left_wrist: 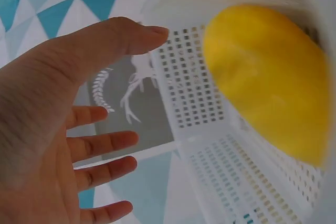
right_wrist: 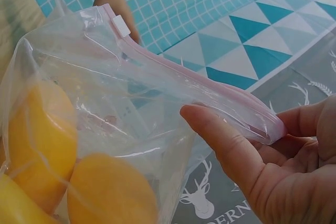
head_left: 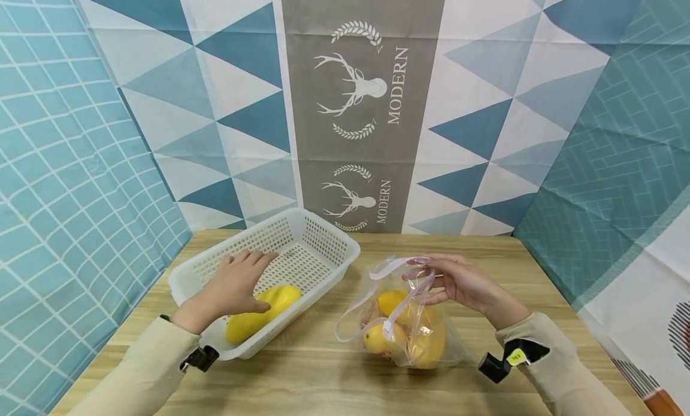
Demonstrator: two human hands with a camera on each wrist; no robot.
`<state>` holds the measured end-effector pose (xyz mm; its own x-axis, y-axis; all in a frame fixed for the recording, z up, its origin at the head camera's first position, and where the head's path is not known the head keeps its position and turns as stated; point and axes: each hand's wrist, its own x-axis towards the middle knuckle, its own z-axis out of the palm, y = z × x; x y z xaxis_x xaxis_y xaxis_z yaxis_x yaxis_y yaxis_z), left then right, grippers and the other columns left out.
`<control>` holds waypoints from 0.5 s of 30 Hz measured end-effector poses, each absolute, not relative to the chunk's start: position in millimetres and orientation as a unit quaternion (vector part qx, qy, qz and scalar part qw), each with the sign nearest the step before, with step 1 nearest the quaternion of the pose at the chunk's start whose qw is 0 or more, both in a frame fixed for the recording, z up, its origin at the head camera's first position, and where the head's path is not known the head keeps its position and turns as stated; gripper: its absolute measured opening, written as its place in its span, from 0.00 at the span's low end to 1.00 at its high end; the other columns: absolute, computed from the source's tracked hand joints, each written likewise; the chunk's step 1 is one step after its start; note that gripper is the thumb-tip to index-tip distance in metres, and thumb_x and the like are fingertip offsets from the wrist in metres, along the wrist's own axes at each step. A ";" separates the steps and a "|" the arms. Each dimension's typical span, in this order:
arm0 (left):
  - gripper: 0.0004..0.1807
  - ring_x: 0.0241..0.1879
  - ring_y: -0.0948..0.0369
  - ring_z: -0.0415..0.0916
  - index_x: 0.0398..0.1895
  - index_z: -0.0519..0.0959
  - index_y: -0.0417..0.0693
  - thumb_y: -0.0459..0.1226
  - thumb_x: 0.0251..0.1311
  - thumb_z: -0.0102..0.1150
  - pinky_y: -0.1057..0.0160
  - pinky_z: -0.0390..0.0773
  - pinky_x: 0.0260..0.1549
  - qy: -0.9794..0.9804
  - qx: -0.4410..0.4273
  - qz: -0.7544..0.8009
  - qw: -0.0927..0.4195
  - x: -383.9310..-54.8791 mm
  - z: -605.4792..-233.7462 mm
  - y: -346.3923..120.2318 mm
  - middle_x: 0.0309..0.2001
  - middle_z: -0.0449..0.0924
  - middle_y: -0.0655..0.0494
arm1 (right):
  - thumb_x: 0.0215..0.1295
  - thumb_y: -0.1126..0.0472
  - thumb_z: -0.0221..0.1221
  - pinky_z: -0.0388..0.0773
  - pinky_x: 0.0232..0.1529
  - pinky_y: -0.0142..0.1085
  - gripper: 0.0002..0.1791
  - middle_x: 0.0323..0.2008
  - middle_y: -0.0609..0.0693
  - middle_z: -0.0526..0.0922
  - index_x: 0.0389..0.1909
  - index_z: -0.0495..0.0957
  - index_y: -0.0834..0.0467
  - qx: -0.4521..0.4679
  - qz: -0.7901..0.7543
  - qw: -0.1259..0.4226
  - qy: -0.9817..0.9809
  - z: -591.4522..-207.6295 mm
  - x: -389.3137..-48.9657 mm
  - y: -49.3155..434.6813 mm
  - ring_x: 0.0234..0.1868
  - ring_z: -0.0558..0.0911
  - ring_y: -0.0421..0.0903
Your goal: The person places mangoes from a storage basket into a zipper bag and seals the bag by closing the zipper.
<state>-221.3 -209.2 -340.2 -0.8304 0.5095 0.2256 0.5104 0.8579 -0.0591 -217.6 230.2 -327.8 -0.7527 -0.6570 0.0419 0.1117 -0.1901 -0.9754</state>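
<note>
My left hand (head_left: pixel 235 285) hovers over a white perforated plastic basket (head_left: pixel 349 255), its fingers spread and holding nothing. Below the thumb, a large yellow mango (head_left: pixel 280 298) lies in the basket; in the left wrist view the mango (left_wrist: pixel 268 77) sits apart from the fingers. On the right, a clear zip bag (head_left: pixel 453 351) with a pink rim and a white slider (right_wrist: pixel 120 26) stands with its mouth loosely open. Several orange-yellow mangoes (right_wrist: pixel 111 190) fill its lower part. My right hand (head_left: pixel 468 282) pinches the bag's rim at its right side, thumb on the near face.
The wooden table (head_left: pixel 307 386) carries both basket and bag, with a strip of tabletop between them. Patterned cloth (head_left: pixel 361 21) rises behind the table's back edge. Blue tiled-print sheets (head_left: pixel 64 164) close the left side, and a teal sheet (head_left: pixel 609 182) the right.
</note>
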 end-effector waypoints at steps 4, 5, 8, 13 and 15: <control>0.51 0.52 0.42 0.71 0.66 0.70 0.39 0.52 0.38 0.78 0.39 0.70 0.42 -0.959 -0.263 0.016 0.099 -221.5 -344.0 -213.3 0.56 0.75 0.41 | 0.81 0.63 0.39 0.82 0.44 0.48 0.21 0.50 0.55 0.84 0.57 0.81 0.55 -0.236 -0.737 0.262 0.577 -328.3 -217.9 231.1 0.43 0.86 0.50; 0.50 0.53 0.42 0.71 0.66 0.70 0.39 0.52 0.38 0.78 0.39 0.70 0.42 -0.960 -0.262 0.020 0.092 -221.5 -345.4 -214.4 0.56 0.75 0.41 | 0.81 0.63 0.39 0.82 0.44 0.48 0.21 0.50 0.55 0.84 0.57 0.81 0.55 -0.236 -0.736 0.262 0.577 -328.4 -217.9 231.2 0.43 0.86 0.50; 0.50 0.53 0.43 0.71 0.65 0.71 0.39 0.54 0.38 0.78 0.38 0.70 0.43 -0.963 -0.259 0.032 0.066 -221.1 -350.4 -217.9 0.55 0.76 0.42 | 0.81 0.62 0.40 0.82 0.44 0.48 0.20 0.50 0.55 0.84 0.57 0.81 0.55 -0.235 -0.736 0.263 0.578 -328.9 -217.9 231.4 0.43 0.86 0.50; 0.50 0.52 0.43 0.71 0.64 0.72 0.39 0.55 0.38 0.78 0.38 0.70 0.44 -0.963 -0.263 0.041 0.046 -219.8 -358.8 -223.6 0.54 0.76 0.42 | 0.81 0.62 0.40 0.82 0.45 0.48 0.20 0.50 0.55 0.84 0.56 0.81 0.54 -0.242 -0.733 0.263 0.579 -329.4 -218.2 231.4 0.43 0.86 0.49; 0.50 0.51 0.43 0.71 0.64 0.72 0.39 0.56 0.37 0.78 0.38 0.71 0.44 -0.963 -0.264 0.044 0.042 -219.9 -362.1 -225.9 0.54 0.77 0.42 | 0.81 0.62 0.40 0.82 0.45 0.47 0.20 0.51 0.55 0.84 0.56 0.81 0.54 -0.246 -0.733 0.264 0.577 -329.4 -218.6 231.4 0.43 0.86 0.49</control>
